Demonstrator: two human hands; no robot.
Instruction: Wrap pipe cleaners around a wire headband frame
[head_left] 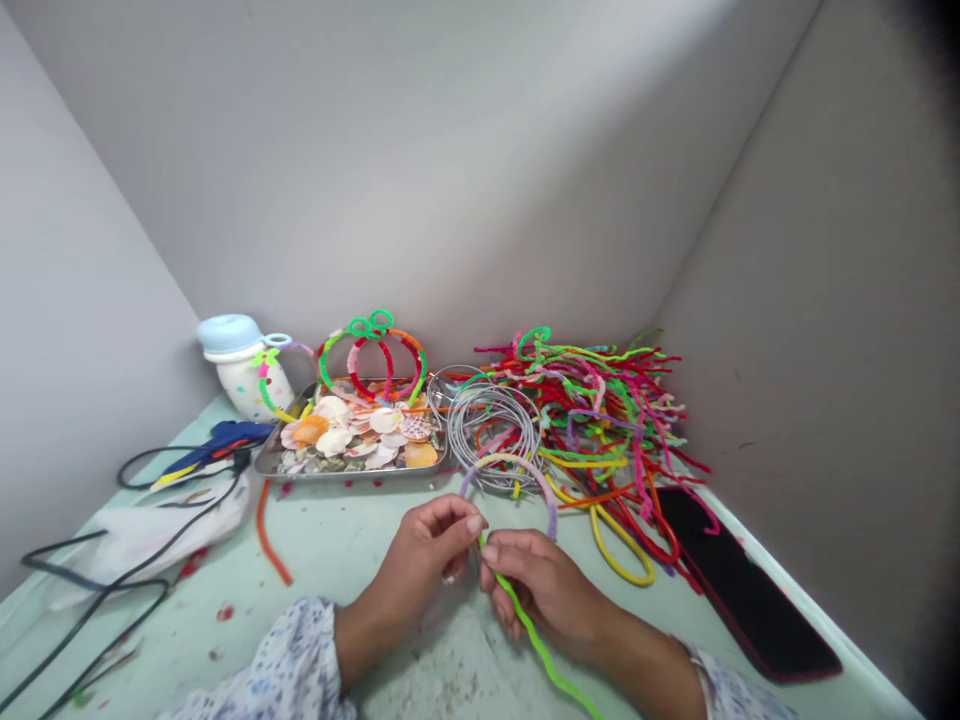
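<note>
My left hand and my right hand meet low in the middle of the table, fingers pinched. Between them is a headband hoop wrapped in lilac and yellow pipe cleaner, arching up away from me. My left fingers pinch the hoop's end together with the top of a green pipe cleaner. My right hand closes round that green pipe cleaner, which trails down toward the lower edge of the view.
A metal tray of seashells sits behind, with decorated hoops, bare wire hoops and a heap of coloured pipe cleaners. A blue glue gun with black cable lies left, a white jar behind it. A dark phone lies right.
</note>
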